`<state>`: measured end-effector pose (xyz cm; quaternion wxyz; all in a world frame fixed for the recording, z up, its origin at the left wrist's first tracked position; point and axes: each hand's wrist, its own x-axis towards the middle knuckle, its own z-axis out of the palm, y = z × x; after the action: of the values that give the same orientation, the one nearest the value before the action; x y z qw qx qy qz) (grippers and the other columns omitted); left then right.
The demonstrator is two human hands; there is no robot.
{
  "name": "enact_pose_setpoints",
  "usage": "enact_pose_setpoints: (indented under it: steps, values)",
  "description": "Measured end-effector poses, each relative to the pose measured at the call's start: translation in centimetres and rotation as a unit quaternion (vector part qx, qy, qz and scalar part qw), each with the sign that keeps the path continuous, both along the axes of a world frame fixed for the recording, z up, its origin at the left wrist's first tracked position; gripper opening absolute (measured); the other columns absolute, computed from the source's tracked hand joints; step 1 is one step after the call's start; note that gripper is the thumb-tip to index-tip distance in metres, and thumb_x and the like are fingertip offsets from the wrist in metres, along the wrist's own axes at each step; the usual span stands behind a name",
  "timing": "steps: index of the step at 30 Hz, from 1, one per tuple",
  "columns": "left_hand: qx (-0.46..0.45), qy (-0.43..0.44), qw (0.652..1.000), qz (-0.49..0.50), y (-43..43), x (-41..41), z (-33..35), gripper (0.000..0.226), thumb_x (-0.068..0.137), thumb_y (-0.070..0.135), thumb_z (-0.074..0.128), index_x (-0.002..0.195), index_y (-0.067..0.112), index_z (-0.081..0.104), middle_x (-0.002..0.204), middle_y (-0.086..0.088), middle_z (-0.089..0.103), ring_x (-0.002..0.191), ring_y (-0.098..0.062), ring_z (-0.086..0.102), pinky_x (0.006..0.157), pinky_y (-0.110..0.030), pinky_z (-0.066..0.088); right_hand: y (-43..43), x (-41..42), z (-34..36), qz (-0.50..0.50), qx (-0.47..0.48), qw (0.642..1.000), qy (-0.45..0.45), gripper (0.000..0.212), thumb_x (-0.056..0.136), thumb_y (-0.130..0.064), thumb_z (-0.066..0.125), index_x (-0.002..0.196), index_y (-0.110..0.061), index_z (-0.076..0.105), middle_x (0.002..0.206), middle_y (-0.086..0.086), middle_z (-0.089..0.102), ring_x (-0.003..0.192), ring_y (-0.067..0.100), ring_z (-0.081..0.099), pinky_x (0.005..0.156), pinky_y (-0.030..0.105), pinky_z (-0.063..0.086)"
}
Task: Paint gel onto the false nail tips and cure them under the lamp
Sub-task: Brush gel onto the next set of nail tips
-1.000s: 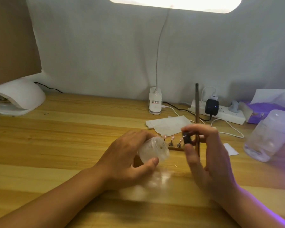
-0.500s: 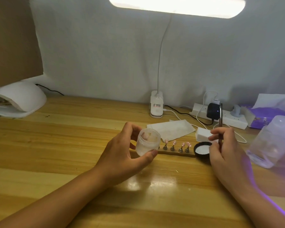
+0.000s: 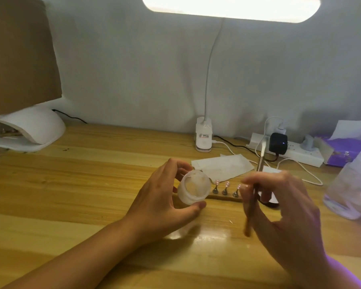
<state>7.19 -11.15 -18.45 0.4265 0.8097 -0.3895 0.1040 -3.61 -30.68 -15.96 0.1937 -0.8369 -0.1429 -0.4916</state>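
My left hand (image 3: 161, 203) grips a small frosted gel jar (image 3: 194, 189), open and tilted toward me, just above the wooden table (image 3: 92, 184). Behind the jar, a wooden strip (image 3: 225, 197) carries several small stands topped with pink nail tips (image 3: 227, 183). My right hand (image 3: 283, 207) pinches a thin brown brush (image 3: 251, 211) that slants down toward me; the hand is blurred. The jar's black lid (image 3: 271, 204) lies mostly hidden behind that hand. The white curing lamp (image 3: 29, 127) sits at the far left of the table.
A clip-on desk lamp base (image 3: 203, 135) stands at the wall, with a white power strip (image 3: 288, 150) and cables to its right. White wipes (image 3: 221, 166) lie behind the strip. A clear plastic bottle (image 3: 350, 186) and a purple tissue pack (image 3: 346, 150) stand at the right.
My right hand set the black lid down beside the strip, then moved left toward the jar, turning the brush from upright to slanting. My left hand tipped the jar's mouth toward me.
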Motion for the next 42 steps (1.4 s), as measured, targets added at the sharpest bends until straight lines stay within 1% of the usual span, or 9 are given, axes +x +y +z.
enact_pose_setpoints:
  steps: [2,5,8,11,18,26,33,37,42]
  values:
    - [0.004,-0.022,1.0,0.0,0.0,-0.1,0.1,0.057,0.07,0.058,0.071,0.115,0.036,0.043,0.113,0.021,0.052,0.106,-0.003,0.053,0.08,-0.02,0.05,0.6,-0.3,0.5,0.042,0.0,0.998,-0.036,0.023,0.097,-0.03,0.051,0.116,-0.018,0.057,0.086,-0.013,0.062,0.076,0.01,0.055,0.066,0.036,0.045]
    - [0.011,-0.047,0.999,-0.004,0.0,-0.2,0.0,0.055,0.071,0.059,0.068,0.113,0.034,0.044,0.11,0.02,0.051,0.103,-0.004,0.053,0.078,-0.027,0.051,1.3,-0.6,1.0,0.077,0.01,0.996,-0.046,0.028,0.1,-0.032,0.048,0.125,-0.019,0.053,0.088,-0.013,0.063,0.079,0.012,0.058,0.064,0.035,0.045]
    - [0.028,-0.071,0.997,-0.005,0.0,-0.4,0.0,0.055,0.072,0.061,0.066,0.114,0.034,0.043,0.109,0.019,0.05,0.101,-0.005,0.052,0.077,-0.031,0.051,1.8,-0.7,0.6,0.103,0.072,0.992,-0.011,0.024,0.101,-0.039,0.043,0.115,-0.024,0.055,0.086,-0.015,0.062,0.077,0.012,0.062,0.062,0.041,0.048]
    - [0.045,-0.097,0.994,-0.013,-0.1,-0.4,0.0,0.056,0.075,0.058,0.069,0.116,0.033,0.042,0.11,0.018,0.05,0.099,-0.005,0.051,0.074,-0.032,0.052,2.0,-0.5,-0.5,0.097,0.077,0.992,0.021,0.019,0.098,-0.041,0.046,0.105,-0.026,0.055,0.085,-0.013,0.062,0.073,0.016,0.064,0.062,0.049,0.05]
    - [0.059,-0.139,0.988,-0.009,-0.2,-0.8,0.1,0.057,0.075,0.057,0.072,0.117,0.034,0.041,0.11,0.017,0.05,0.096,-0.005,0.05,0.071,-0.033,0.052,1.6,0.1,-1.5,0.044,0.038,0.997,0.048,0.015,0.088,-0.031,0.058,0.103,-0.029,0.061,0.08,-0.006,0.069,0.084,0.001,0.057,0.07,0.046,0.052]
    - [0.069,-0.142,0.987,-0.005,-0.2,-0.8,0.1,0.057,0.076,0.059,0.07,0.117,0.034,0.04,0.111,0.017,0.051,0.096,-0.005,0.05,0.071,-0.032,0.052,1.4,0.2,-1.8,0.042,0.028,0.998,0.035,0.015,0.088,-0.027,0.058,0.099,-0.021,0.065,0.082,-0.007,0.068,0.088,0.0,0.055,0.07,0.047,0.052]
    - [0.063,-0.15,0.987,0.007,-0.3,-0.9,0.2,0.055,0.077,0.057,0.069,0.118,0.028,0.047,0.109,0.015,0.053,0.094,-0.006,0.051,0.073,-0.029,0.05,1.5,0.2,-1.7,0.054,0.034,0.998,0.026,0.013,0.091,-0.029,0.055,0.103,-0.026,0.058,0.085,-0.011,0.067,0.087,0.0,0.057,0.073,0.048,0.051]
    - [0.05,-0.138,0.988,0.047,-0.2,-0.5,0.1,0.052,0.077,0.06,0.065,0.116,0.03,0.048,0.106,0.016,0.055,0.094,-0.007,0.052,0.079,-0.028,0.045,1.9,-0.3,-1.5,0.134,0.107,0.985,0.003,0.019,0.101,-0.039,0.04,0.106,-0.024,0.051,0.092,-0.015,0.066,0.084,0.023,0.063,0.067,0.054,0.048]
    - [0.013,-0.049,0.988,0.149,0.0,0.3,0.1,0.047,0.076,0.065,0.06,0.114,0.038,0.049,0.107,0.025,0.052,0.099,-0.003,0.047,0.087,-0.028,0.037,2.5,-0.5,-1.5,0.158,0.1,0.982,-0.024,0.016,0.103,-0.034,0.04,0.111,-0.024,0.048,0.102,-0.005,0.066,0.096,0.024,0.066,0.079,0.058,0.047]
